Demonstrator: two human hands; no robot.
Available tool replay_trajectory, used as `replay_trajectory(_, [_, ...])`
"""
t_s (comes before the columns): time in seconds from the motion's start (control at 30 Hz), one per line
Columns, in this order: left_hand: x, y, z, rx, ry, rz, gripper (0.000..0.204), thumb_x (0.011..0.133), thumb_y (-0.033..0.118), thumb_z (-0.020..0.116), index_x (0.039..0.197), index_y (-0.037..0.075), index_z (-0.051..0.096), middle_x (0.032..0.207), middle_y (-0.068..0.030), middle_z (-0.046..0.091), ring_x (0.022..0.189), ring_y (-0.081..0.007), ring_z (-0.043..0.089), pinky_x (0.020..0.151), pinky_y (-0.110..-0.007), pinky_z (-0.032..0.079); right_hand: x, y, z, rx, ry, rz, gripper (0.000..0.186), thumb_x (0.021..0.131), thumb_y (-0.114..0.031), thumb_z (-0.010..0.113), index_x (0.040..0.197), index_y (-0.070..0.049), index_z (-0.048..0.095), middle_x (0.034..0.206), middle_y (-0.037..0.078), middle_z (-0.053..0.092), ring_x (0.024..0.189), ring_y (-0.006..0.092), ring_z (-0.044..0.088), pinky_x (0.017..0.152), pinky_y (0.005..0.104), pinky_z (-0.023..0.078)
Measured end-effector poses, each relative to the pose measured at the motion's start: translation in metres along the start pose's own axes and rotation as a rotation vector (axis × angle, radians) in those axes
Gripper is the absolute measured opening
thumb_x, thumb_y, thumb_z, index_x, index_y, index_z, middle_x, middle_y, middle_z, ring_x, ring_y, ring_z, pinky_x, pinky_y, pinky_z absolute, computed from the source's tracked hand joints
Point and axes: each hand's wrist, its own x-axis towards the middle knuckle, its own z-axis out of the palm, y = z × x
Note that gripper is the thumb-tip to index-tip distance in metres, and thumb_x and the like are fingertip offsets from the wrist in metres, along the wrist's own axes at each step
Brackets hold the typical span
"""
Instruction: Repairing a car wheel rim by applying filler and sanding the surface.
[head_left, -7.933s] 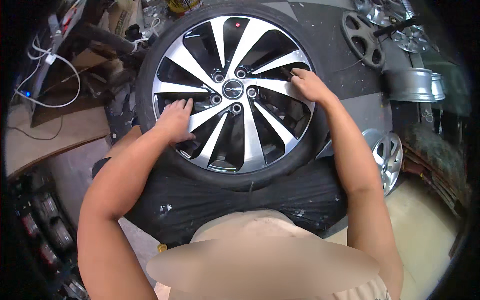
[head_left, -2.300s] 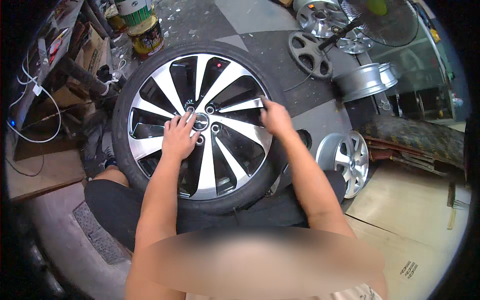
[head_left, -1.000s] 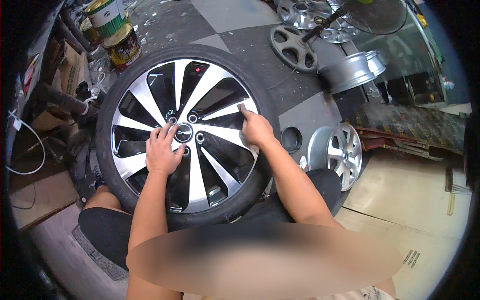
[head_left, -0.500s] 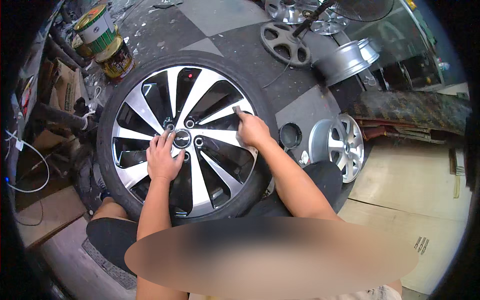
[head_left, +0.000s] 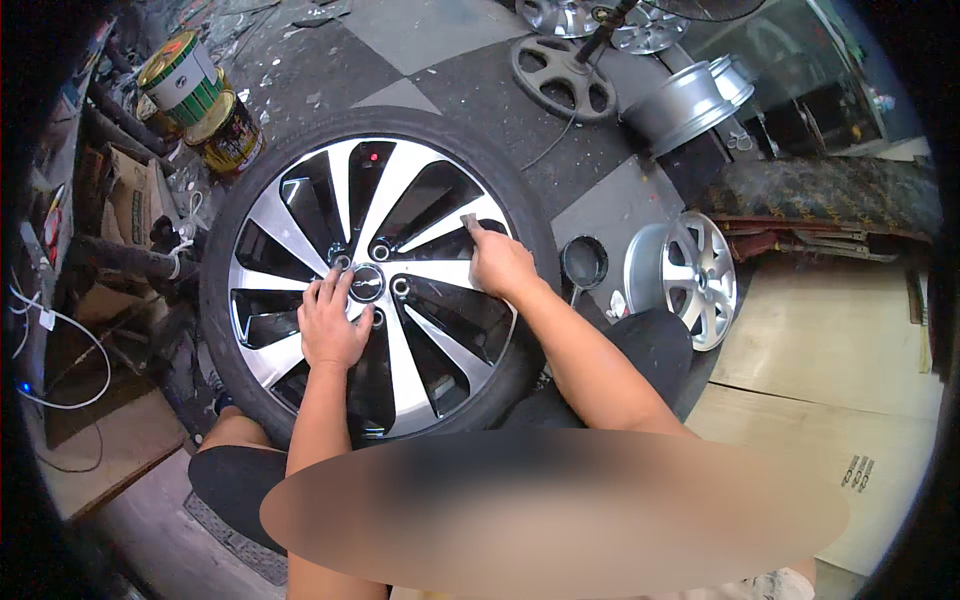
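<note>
A car wheel [head_left: 405, 385] with silver-and-black alloy spokes lies flat before me, its black tyre [head_left: 225, 330] mounted on it. My left hand [head_left: 333, 322] rests on the spokes beside the round centre cap [head_left: 366, 283], fingers spread and holding nothing. Out near the right side of the rim, my right hand [head_left: 503, 265] is closed, pinching a small grey piece [head_left: 470, 224] like a scrap of sandpaper. That piece touches the outer end of a silver spoke. The rest of it is hidden by my fingers.
Right of the tyre are a round black-rimmed dish [head_left: 584, 262] and a silver rim [head_left: 706, 285]. Another rim [head_left: 680, 108] and a fan base [head_left: 563, 78] stand farther off. Stacked paint cans [head_left: 225, 130] are at the left, near a white cable [head_left: 75, 405]. Cardboard [head_left: 820, 330] lies right.
The whole view has shifted slightly. Both hands keep nearly the same places on the wheel, with the grey piece still at the same spoke.
</note>
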Motion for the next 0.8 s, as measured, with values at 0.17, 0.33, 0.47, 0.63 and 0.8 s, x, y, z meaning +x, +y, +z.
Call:
replay_trajectory(0.17, [0.000, 0.003, 0.000, -0.017, 0.013, 0.008, 0.071, 0.086, 0.038, 0.083, 0.151, 0.017, 0.063, 0.161, -0.0029, 0.057, 0.143, -0.0363, 0.051, 0.116, -0.050, 0.045, 0.003, -0.005, -0.010, 0.009, 0.021, 0.014, 0.060, 0.105, -0.010, 0.045, 0.164, -0.017, 0.052, 0.134, 0.025, 0.074, 0.121, 0.0459, 0.073, 0.105, 0.0547, 0.056])
replay_trajectory(0.33, [-0.003, 0.001, -0.003, -0.024, 0.014, -0.004, 0.071, 0.085, 0.036, 0.084, 0.151, 0.018, 0.062, 0.160, -0.0030, 0.058, 0.142, -0.0367, 0.051, 0.117, -0.050, 0.044, 0.009, -0.008, -0.012, -0.035, -0.069, 0.038, 0.064, 0.104, -0.012, 0.047, 0.167, -0.017, 0.049, 0.132, 0.027, 0.074, 0.120, 0.0449, 0.073, 0.104, 0.0555, 0.057])
replay_trajectory(0.47, [0.000, 0.002, -0.001, -0.031, 0.001, -0.021, 0.070, 0.086, 0.037, 0.084, 0.150, 0.018, 0.065, 0.160, -0.0021, 0.058, 0.143, -0.0344, 0.051, 0.117, -0.050, 0.043, -0.006, -0.010, -0.002, -0.051, -0.047, 0.025, 0.066, 0.103, -0.012, 0.047, 0.169, -0.016, 0.046, 0.128, 0.025, 0.076, 0.118, 0.0451, 0.074, 0.102, 0.0558, 0.057])
replay_trajectory(0.63, [-0.002, 0.000, -0.003, -0.044, 0.020, -0.020, 0.069, 0.086, 0.036, 0.084, 0.150, 0.020, 0.066, 0.160, -0.0015, 0.058, 0.142, -0.0343, 0.052, 0.117, -0.049, 0.043, 0.016, -0.014, -0.015, -0.075, -0.074, 0.045, 0.067, 0.103, -0.010, 0.045, 0.170, -0.015, 0.045, 0.133, 0.025, 0.075, 0.121, 0.0442, 0.073, 0.105, 0.0549, 0.056])
replay_trajectory(0.8, [-0.003, -0.002, -0.007, -0.058, 0.008, -0.050, 0.071, 0.085, 0.036, 0.085, 0.151, 0.019, 0.065, 0.161, -0.0020, 0.058, 0.143, -0.0333, 0.051, 0.116, -0.048, 0.044, -0.010, -0.024, 0.003, -0.089, -0.063, 0.024, 0.066, 0.104, -0.014, 0.047, 0.170, -0.013, 0.044, 0.133, 0.026, 0.075, 0.121, 0.0448, 0.073, 0.103, 0.0547, 0.057])
